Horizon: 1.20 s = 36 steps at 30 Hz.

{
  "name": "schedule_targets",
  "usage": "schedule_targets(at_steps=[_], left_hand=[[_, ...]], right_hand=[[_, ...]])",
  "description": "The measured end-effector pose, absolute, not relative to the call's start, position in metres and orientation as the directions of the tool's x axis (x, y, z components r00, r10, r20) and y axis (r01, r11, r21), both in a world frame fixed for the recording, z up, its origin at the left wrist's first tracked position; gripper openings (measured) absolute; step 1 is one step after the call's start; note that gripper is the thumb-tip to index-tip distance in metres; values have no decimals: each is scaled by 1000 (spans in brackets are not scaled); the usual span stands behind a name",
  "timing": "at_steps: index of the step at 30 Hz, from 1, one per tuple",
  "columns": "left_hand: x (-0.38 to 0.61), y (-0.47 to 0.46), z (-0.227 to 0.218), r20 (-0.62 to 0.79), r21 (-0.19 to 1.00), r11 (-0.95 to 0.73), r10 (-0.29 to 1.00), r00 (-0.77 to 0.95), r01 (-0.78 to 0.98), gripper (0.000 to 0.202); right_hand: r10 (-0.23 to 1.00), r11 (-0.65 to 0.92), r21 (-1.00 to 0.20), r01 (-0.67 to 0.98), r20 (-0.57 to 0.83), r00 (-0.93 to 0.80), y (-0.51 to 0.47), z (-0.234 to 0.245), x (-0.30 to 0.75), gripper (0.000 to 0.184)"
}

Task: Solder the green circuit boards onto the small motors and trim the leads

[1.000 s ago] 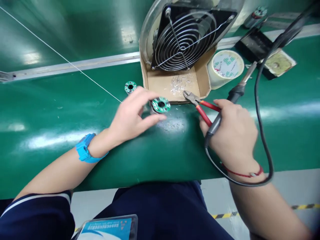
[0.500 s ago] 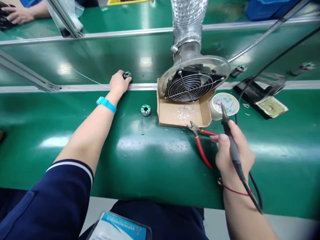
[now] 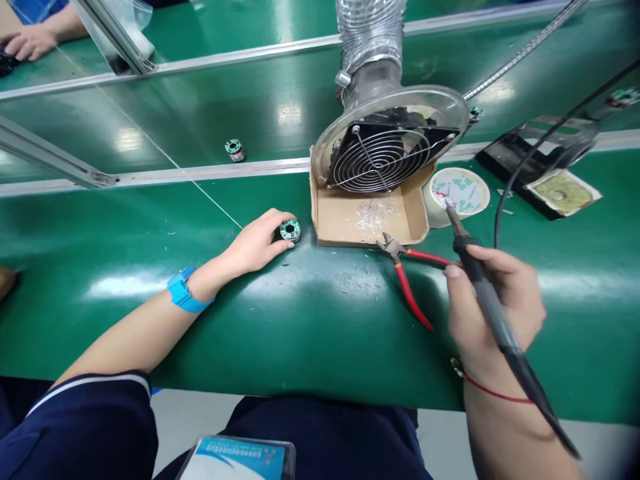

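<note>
My left hand [image 3: 257,243] reaches across the green belt and pinches a small round part with a green circuit board on top [image 3: 290,231], just left of a cardboard tray. My right hand [image 3: 493,300] is closed round the black handle of a soldering iron [image 3: 477,273], whose tip points up toward a white roll of tape [image 3: 463,190]. Red-handled cutters [image 3: 407,280] lie on the belt right beside my right hand. A second round green part [image 3: 233,149] stands alone on the far belt.
A wire-grilled extraction fan [image 3: 387,153] on a ribbed silver duct leans over the cardboard tray [image 3: 367,220], which holds cut wire ends. A black iron stand with a sponge [image 3: 560,190] sits at right. Another person's hand [image 3: 27,40] shows top left.
My left hand has let go of a round part on the far belt and come back to grip the one beside the tray. The right hand with the iron has shifted slightly right.
</note>
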<state>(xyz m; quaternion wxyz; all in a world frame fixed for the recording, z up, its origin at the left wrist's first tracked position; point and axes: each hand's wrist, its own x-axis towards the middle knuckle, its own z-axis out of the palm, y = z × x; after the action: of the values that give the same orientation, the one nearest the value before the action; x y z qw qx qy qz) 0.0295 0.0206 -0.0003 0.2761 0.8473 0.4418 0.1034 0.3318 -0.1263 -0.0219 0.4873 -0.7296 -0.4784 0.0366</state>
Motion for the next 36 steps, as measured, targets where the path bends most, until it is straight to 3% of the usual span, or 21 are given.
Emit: schedule_targets(at_steps=[3,5,9,15,22,29,36], left_hand=[[38,-5,6,-66,664,-432,779,624,610,36],[48,-24,15,-75,757,-383,753,653,529,37],[70,-53,29,-105,857,-297,702,705,422,40],[84,-60,32,-74,859,-364,609,790,361,45],[82,-62,30,-48,844,-406,593,804,350,47],[82,-63,33,-27,838,-421,603,797,347,46],[84,-64,27,-3,816,-447,632,775,368,43]], right_hand=[[741,91,-803,590,450,499,-137,-8,314,31],[811,205,-861,466,416,411,-143,1,302,41],[936,205,-875,438,307,175,-141,20,287,50],[981,181,-894,410,193,-12,-122,36,283,50],[991,128,-925,357,104,-86,-116,35,286,45],[987,151,-916,373,119,-108,-116,38,281,35],[967,255,-907,334,243,-76,-119,26,277,32]])
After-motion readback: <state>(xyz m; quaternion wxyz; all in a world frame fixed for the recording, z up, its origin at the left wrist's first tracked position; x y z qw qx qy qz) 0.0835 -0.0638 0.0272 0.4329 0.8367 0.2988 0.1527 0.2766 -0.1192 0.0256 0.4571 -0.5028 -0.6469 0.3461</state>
